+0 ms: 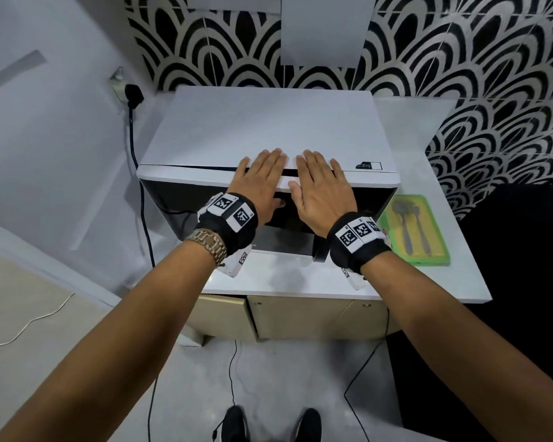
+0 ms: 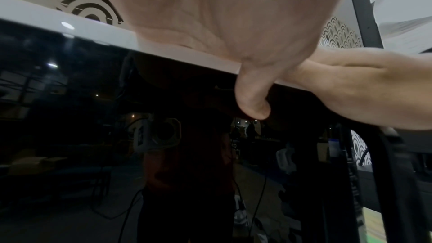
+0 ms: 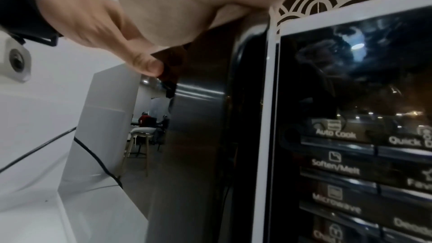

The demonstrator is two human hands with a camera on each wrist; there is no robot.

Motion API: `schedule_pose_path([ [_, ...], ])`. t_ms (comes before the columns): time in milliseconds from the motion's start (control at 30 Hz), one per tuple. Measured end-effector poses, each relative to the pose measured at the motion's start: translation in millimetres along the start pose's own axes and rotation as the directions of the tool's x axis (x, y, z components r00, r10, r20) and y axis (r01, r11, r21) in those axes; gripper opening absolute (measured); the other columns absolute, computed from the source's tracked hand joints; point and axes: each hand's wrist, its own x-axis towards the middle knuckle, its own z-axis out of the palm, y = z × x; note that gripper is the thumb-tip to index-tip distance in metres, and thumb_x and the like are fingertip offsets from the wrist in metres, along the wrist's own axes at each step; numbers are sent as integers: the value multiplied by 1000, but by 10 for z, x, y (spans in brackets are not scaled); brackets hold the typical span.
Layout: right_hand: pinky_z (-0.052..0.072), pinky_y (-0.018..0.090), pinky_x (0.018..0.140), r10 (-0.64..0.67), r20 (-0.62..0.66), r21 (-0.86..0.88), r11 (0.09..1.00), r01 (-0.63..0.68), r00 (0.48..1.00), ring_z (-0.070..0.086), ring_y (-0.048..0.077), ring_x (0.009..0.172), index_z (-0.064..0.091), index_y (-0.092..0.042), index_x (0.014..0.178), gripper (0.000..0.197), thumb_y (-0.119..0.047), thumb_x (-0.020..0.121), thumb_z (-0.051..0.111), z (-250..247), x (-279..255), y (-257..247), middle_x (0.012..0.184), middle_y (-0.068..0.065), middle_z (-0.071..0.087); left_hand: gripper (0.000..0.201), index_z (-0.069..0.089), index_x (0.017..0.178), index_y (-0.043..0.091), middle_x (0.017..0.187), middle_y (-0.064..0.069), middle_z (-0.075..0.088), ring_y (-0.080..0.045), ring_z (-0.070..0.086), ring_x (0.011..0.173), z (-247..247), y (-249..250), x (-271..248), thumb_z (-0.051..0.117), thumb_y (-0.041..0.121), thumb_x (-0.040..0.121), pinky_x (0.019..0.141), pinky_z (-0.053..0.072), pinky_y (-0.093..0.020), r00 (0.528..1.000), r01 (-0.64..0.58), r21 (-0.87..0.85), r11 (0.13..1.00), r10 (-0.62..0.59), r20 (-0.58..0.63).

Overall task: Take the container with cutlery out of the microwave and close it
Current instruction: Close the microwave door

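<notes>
A white microwave with a dark glass door stands on a white table. My left hand and right hand lie side by side, flat on the front edge of its top, fingers straight. Both thumbs hang over onto the door's upper edge; the left thumb touches the dark glass. The door stands against the body; I cannot tell whether it is latched. To the right of the microwave, on the table, lies a green container with spoons in it, untouched. The control panel fills the right wrist view.
The white table has a bare strip in front of the microwave. A black power cable runs down the left wall from a plug. Beige cabinet doors are below. A black mass borders the table's right side. Patterned tiles cover the back wall.
</notes>
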Motion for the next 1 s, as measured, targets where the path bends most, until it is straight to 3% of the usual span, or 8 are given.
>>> schedule_pose_path([
  [300,27,50,119,-1,15,-34,999,2,1000,37,31,145,38,-3,147,73,-53,100,14,40,44,7,155,17,41,83,0,153,13,164,-4,1,-22,2,151,55,-12,18,51,40,93,122,5,-46,999,-8,20,1000,9,-48],
  [666,42,51,109,-1,12,-47,999,2,1000,54,34,129,52,-1,135,78,-52,102,3,21,102,11,140,18,57,76,17,150,14,161,-5,20,-25,19,147,118,-26,68,54,41,90,117,17,-44,989,9,34,999,-4,-146],
  [866,40,50,111,1,9,-65,998,0,1000,53,34,131,50,-1,137,77,-50,103,2,83,145,28,142,18,55,72,21,149,14,158,-5,25,-26,24,145,128,-36,94,54,38,89,115,20,-45,988,19,22,1000,-15,-153],
  [1000,29,49,118,-9,0,-40,999,9,1000,42,32,141,41,-3,145,69,-48,102,12,63,122,28,152,17,45,75,14,151,16,161,-3,18,-24,18,147,93,-33,76,50,41,90,118,15,-44,992,-3,1,1000,4,-127],
])
